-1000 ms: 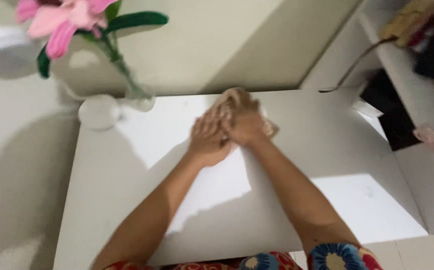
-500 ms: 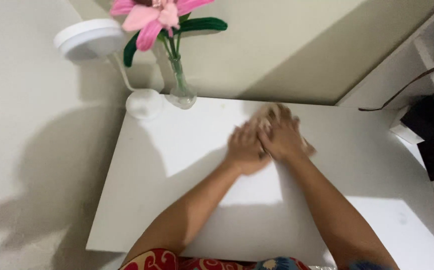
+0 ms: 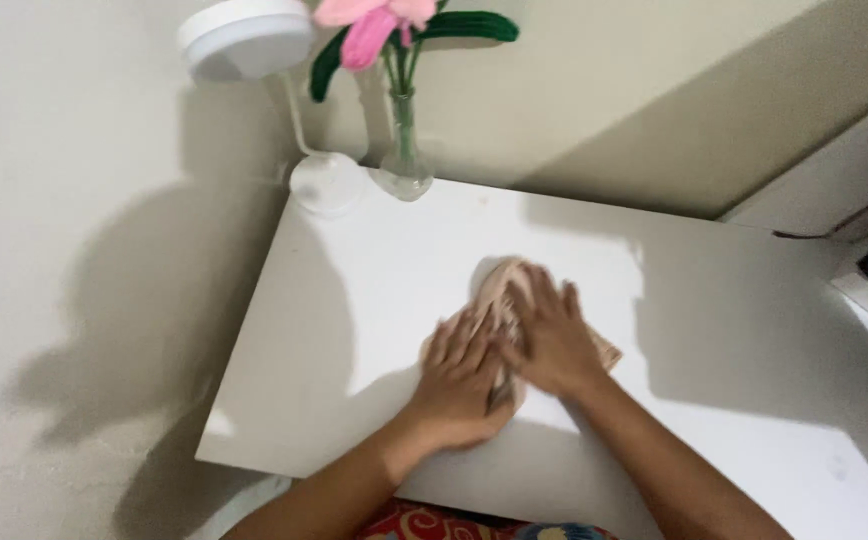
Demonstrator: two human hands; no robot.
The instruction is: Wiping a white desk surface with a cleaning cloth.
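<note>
Both hands lie flat, side by side, on one beige cloth point(image 3: 499, 285) near the middle of the white counter point(image 3: 734, 350). Left hand point(image 3: 462, 378) rests palm down with its fingers stretched forward and slightly spread, pressing on the cloth's near left part rather than gripping it. Right hand point(image 3: 552, 338) is likewise open and palm down, fingers fanned toward the wall, covering the cloth's right part; its thumb side touches the left hand. Two bare forearms run back from the hands toward the bottom edge, the left slanting from the lower left, the right from the lower right. Parts of the cloth show ahead of the fingertips and at the right of the right hand.

At the counter's far left corner stand one white lamp point(image 3: 324, 182) with a round base and round head, and just beside it one small clear glass vase point(image 3: 403, 165) holding one pink flower point(image 3: 374, 20) with green leaves. One dark cable point(image 3: 854, 215) runs along the far right.
</note>
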